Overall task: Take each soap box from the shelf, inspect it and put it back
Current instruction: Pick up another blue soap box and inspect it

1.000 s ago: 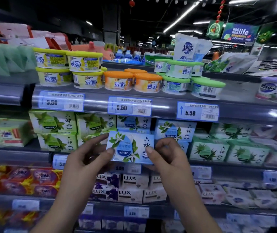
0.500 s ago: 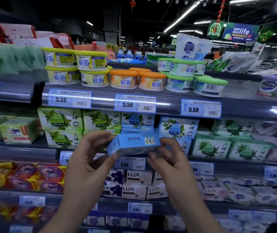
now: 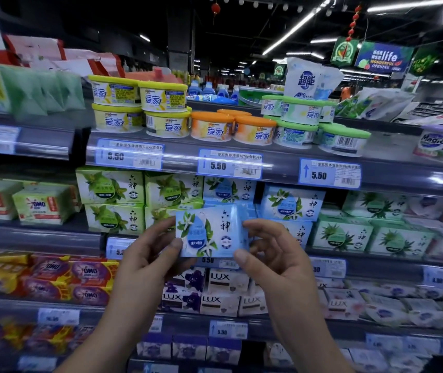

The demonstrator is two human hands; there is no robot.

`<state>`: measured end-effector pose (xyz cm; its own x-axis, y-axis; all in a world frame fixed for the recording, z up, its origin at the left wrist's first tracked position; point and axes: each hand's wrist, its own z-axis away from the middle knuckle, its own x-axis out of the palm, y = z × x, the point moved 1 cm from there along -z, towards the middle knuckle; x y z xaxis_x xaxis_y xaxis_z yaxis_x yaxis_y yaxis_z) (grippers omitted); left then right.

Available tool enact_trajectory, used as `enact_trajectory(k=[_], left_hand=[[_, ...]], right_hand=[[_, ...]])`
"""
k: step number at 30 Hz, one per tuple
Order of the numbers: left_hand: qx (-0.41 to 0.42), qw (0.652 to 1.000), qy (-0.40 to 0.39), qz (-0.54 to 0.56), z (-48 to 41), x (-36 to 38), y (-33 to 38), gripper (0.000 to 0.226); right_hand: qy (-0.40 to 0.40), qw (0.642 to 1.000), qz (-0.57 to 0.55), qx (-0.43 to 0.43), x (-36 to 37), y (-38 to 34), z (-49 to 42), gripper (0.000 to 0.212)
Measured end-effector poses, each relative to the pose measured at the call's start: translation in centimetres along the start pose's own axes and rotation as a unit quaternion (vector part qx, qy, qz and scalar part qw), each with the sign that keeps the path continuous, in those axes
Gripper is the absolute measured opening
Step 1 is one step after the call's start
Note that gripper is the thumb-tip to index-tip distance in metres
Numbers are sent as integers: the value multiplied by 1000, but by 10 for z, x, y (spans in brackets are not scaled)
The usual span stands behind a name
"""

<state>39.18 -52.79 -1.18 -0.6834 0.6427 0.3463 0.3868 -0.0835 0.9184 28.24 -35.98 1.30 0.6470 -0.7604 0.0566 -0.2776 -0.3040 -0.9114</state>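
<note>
A light blue soap box [image 3: 211,232] with white flowers and black characters is held in front of the middle shelf, its front face toward me. My left hand [image 3: 150,254] pinches its left edge, thumb on the front. My right hand [image 3: 271,254] pinches its right edge, thumb at the lower right corner. Behind it on the shelf [image 3: 42,239] stand more blue soap boxes [image 3: 291,201] and green soap boxes [image 3: 111,185].
The top shelf carries yellow tubs [image 3: 139,106], orange tubs [image 3: 232,129] and green tubs [image 3: 317,125]. Price tags [image 3: 229,164] line the shelf rail. LUX soap boxes [image 3: 223,292] and OMO bars [image 3: 67,278] fill the lower shelf. Aloe soap boxes [image 3: 371,236] sit at right.
The box has been turned in my hands from its narrow edge back to its front face. Both hands keep their hold on its sides.
</note>
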Motion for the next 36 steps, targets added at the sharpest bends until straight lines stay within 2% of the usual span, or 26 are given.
enact_trajectory(k=[3, 7, 10, 13, 14, 16, 19, 21, 25, 27, 33, 36], left_hand=[[-48, 999, 5, 13, -1, 2, -2, 20], [-68, 998, -10, 17, 0, 4, -2, 14], [-26, 998, 0, 53, -1, 2, 3, 28], [33, 996, -40, 79, 0, 5, 14, 25], [49, 995, -52, 70, 0, 6, 18, 28], [73, 995, -61, 31, 3, 10, 23, 49], [90, 994, -55, -1, 4, 13, 27, 64], [96, 994, -54, -10, 3, 13, 27, 61], [98, 994, -46, 0, -1, 9, 25, 33], [90, 995, -53, -8, -2, 7, 20, 27], [57, 995, -61, -61, 0, 9, 13, 33], [89, 979, -60, -174, 0, 9, 12, 48]], right_hand=[[-27, 999, -16, -9, 3, -1, 1, 50], [-10, 999, -19, -26, 2, -3, -3, 46], [-4, 999, -29, -13, 0, -2, -5, 32], [35, 998, -36, 35, 1, 4, -5, 24], [43, 996, -53, 52, 2, 7, -4, 32], [41, 992, -89, 81, 7, 10, -3, 46], [33, 987, -115, 104, 12, 14, -4, 51], [33, 985, -125, 114, 12, 17, -5, 47], [40, 978, -153, 136, 10, 19, -6, 37], [52, 975, -166, 140, 7, 19, -6, 35], [122, 985, -88, 86, -4, 25, -8, 10], [145, 987, -20, 63, -1, 26, -7, 28]])
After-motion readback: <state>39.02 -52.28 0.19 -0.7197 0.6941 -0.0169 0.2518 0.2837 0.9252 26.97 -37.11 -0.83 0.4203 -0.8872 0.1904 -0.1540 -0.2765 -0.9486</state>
